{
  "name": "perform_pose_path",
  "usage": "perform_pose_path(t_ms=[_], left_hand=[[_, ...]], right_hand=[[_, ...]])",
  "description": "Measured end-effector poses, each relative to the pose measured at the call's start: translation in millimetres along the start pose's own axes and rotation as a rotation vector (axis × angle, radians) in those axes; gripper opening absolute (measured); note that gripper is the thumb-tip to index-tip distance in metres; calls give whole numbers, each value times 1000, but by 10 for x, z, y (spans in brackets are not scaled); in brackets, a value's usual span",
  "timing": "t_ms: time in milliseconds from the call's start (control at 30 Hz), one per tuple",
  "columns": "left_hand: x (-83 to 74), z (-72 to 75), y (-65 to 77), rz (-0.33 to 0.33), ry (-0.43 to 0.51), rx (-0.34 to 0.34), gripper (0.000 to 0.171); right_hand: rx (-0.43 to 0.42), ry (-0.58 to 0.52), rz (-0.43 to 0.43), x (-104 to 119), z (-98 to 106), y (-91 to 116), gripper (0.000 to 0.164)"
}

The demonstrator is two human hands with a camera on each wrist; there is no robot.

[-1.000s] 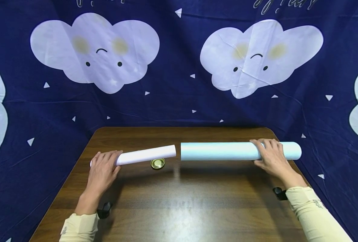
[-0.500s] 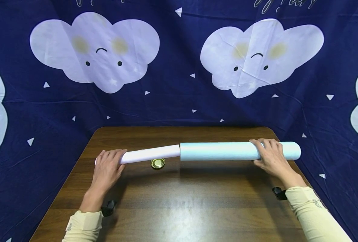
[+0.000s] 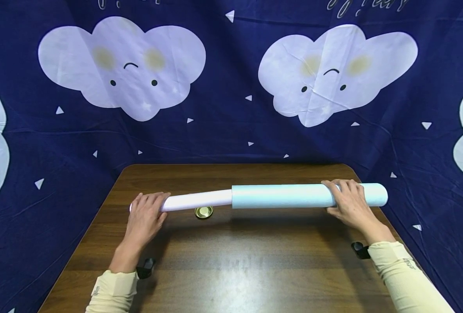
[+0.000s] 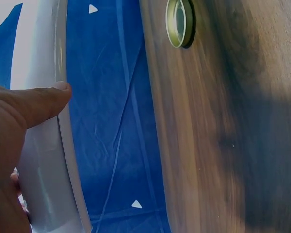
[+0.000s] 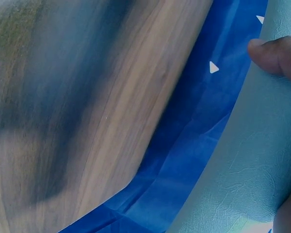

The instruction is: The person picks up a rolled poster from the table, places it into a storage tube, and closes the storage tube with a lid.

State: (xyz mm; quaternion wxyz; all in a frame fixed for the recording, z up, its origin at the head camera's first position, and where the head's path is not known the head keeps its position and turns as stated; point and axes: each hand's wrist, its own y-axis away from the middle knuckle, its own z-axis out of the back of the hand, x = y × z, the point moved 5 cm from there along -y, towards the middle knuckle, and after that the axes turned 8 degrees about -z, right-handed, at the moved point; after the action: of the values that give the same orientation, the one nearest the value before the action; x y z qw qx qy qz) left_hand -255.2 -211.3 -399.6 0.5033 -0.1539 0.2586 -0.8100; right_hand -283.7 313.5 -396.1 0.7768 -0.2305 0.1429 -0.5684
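Note:
My left hand (image 3: 147, 217) grips a white rolled sheet (image 3: 200, 199) near its left end, palm down over it. In the left wrist view the thumb lies across the white roll (image 4: 46, 150), whose lengthwise overlapping edge shows. My right hand (image 3: 350, 203) holds a wider light-blue tube (image 3: 282, 195) toward its right end. Fine creases texture the blue tube (image 5: 247, 145) in the right wrist view, with the thumb on its side. Both are held above the table, nearly in line, the white one slightly slanted. The white roll's right end is hidden inside the blue tube's left opening.
A round gold-rimmed lid (image 3: 204, 212) lies on the brown wooden table (image 3: 239, 256), just below the white roll in the head view. Behind the table hangs a dark blue cloth (image 3: 231, 130) with white clouds and triangles.
My left hand has moved right with the white roll, closing the gap to the blue tube; the roll's tip has gone into its opening. My right hand has stayed nearly still.

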Motion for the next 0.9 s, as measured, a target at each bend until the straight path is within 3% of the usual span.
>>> perform_pose_path(t_ms=[900], left_hand=[[-286,-102,-192,-65,23,-23,59]], right_hand=[[19,-11,-12,80,-27,-26,82]])
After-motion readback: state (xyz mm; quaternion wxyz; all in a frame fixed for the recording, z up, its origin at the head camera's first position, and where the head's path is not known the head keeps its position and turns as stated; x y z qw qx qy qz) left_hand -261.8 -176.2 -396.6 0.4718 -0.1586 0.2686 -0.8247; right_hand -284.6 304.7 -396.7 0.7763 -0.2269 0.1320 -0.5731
